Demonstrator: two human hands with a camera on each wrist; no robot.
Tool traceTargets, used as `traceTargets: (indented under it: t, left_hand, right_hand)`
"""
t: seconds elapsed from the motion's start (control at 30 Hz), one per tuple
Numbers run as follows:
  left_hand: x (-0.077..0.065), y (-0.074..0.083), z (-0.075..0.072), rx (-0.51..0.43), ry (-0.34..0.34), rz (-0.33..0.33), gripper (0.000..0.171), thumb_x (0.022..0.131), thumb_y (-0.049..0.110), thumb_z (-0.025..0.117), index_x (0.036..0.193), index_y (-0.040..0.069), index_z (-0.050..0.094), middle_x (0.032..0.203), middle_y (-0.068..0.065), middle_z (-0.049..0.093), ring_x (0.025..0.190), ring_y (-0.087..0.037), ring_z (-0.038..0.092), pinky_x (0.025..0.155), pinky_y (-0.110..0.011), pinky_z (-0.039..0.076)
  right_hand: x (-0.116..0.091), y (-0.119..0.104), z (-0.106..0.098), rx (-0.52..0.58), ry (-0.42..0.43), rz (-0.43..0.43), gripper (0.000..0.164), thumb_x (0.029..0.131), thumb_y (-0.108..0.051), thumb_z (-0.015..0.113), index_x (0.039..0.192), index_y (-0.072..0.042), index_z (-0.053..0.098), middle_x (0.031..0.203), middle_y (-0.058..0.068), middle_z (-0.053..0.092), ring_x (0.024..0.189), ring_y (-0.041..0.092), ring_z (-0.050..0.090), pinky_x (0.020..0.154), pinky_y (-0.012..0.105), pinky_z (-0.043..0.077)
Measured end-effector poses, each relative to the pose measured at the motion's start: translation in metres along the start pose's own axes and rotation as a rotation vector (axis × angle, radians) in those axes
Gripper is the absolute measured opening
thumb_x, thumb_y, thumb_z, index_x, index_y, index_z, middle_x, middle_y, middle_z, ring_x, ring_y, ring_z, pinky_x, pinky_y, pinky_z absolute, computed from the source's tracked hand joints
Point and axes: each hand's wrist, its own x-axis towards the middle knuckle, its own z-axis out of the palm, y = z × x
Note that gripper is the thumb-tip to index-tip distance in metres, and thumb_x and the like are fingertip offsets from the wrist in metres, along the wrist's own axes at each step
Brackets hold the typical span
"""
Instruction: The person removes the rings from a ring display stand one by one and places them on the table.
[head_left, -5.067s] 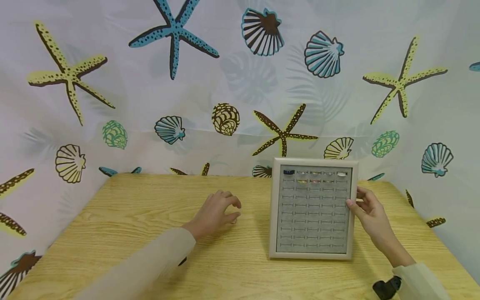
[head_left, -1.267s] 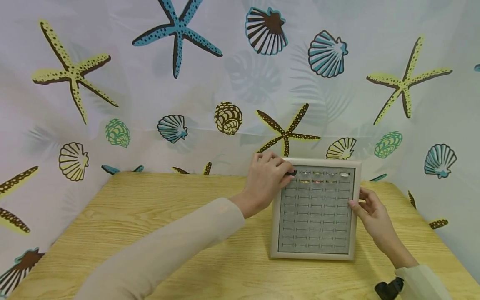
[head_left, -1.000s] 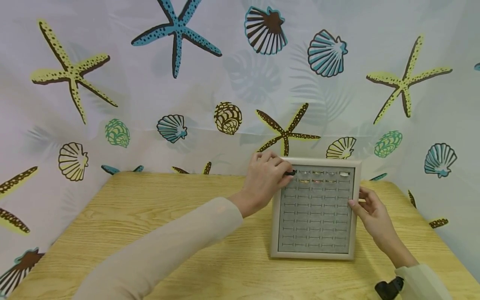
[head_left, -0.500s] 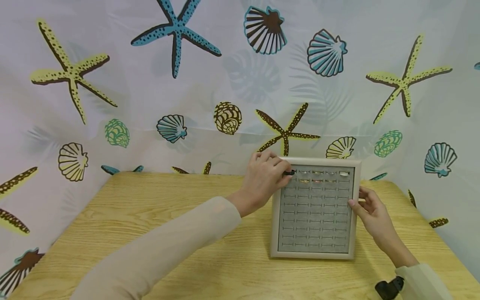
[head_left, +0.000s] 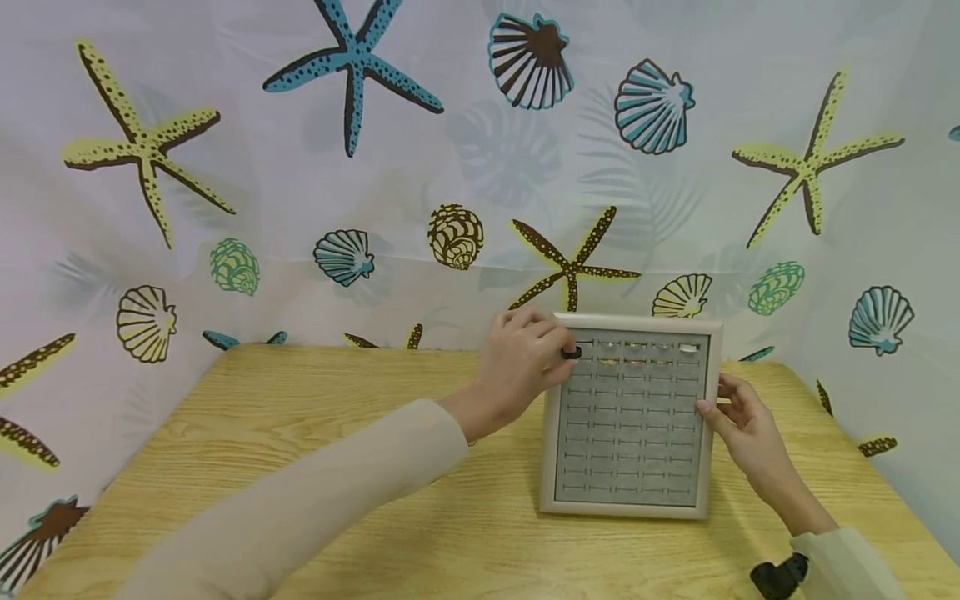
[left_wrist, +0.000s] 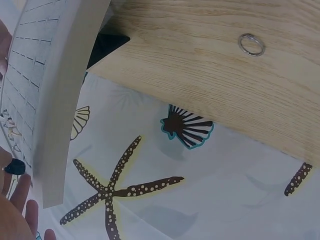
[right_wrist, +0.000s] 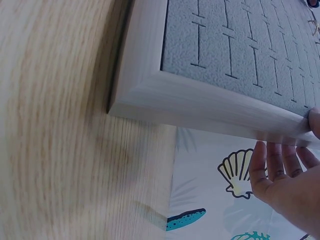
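Note:
My left hand (head_left: 517, 360) pinches a black ring (head_left: 572, 353) between thumb and fingers, at the top left of a ring display board (head_left: 630, 425). The board is grey and slotted in a pale frame, standing upright with a slight backward tilt. The first slot of its top row shows bare beside the black ring. Several gold, silver and white rings (head_left: 633, 345) sit in the top two rows. My right hand (head_left: 750, 433) grips the frame's right edge, thumb in front and fingers behind. In the left wrist view the black ring (left_wrist: 15, 167) is between the fingertips.
A loose silver ring (left_wrist: 251, 45) lies on the wooden table (head_left: 337, 400) left of the board, mostly hidden by my left wrist in the head view. A dark support (left_wrist: 106, 49) shows behind the board. A white curtain (head_left: 405, 192) printed with shells and starfish hangs behind the table.
My left hand came up from the table to the board's top left and took hold of the black ring. It has now drawn the ring out, slightly left and down. The right hand stays put.

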Motion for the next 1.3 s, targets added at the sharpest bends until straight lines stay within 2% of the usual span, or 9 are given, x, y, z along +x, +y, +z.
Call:
traceTargets:
  t: [0.27,0.5,0.77,0.97,1.3]
  left_hand:
    - [-0.014,-0.008,-0.009,-0.036,-0.017,-0.037,0.012,0.078,0.03,0.071,0.084,0.022,0.063,0.09,0.01,0.063,0.093,-0.013,0.053,0.079,-0.033,0.038]
    - [-0.038,-0.02,-0.008,-0.034,-0.091,-0.067,0.011,0.079,0.029,0.07,0.082,0.021,0.063,0.087,0.008,0.062,0.087,-0.014,0.053,0.076,-0.033,0.038]
    - [-0.069,-0.025,0.001,0.008,-0.166,-0.083,0.011,0.079,0.03,0.07,0.082,0.021,0.064,0.088,0.008,0.063,0.084,-0.014,0.053,0.075,-0.032,0.038]
    - [-0.092,-0.025,0.011,0.026,-0.242,-0.119,0.013,0.078,0.033,0.071,0.082,0.024,0.063,0.089,0.009,0.062,0.083,-0.013,0.052,0.074,-0.031,0.039]
    - [-0.117,-0.025,0.032,0.031,-0.301,-0.164,0.016,0.073,0.032,0.075,0.079,0.024,0.063,0.089,0.008,0.062,0.081,-0.013,0.049,0.073,-0.031,0.038]
  right_hand:
    - [0.0,0.0,0.0,0.003,0.005,0.009,0.049,0.095,-0.022,0.047,0.135,0.001,0.031,0.111,-0.016,0.042,0.095,-0.01,0.049,0.075,0.012,0.046]
    - [0.0,0.0,0.0,-0.003,0.001,0.01,0.05,0.095,-0.023,0.047,0.136,0.001,0.031,0.113,-0.015,0.041,0.096,-0.009,0.049,0.075,0.011,0.045]
    - [0.001,0.004,-0.001,-0.023,0.006,-0.01,0.048,0.095,-0.021,0.047,0.136,0.0,0.032,0.112,-0.015,0.042,0.096,-0.009,0.05,0.074,0.013,0.046]
    - [0.0,0.004,0.0,-0.016,0.005,-0.007,0.048,0.095,-0.022,0.047,0.136,0.0,0.032,0.112,-0.013,0.043,0.096,-0.008,0.05,0.074,0.013,0.046]
    - [0.001,0.002,0.0,-0.012,0.003,-0.008,0.049,0.095,-0.022,0.047,0.136,0.0,0.031,0.112,-0.014,0.043,0.096,-0.009,0.05,0.075,0.012,0.046]
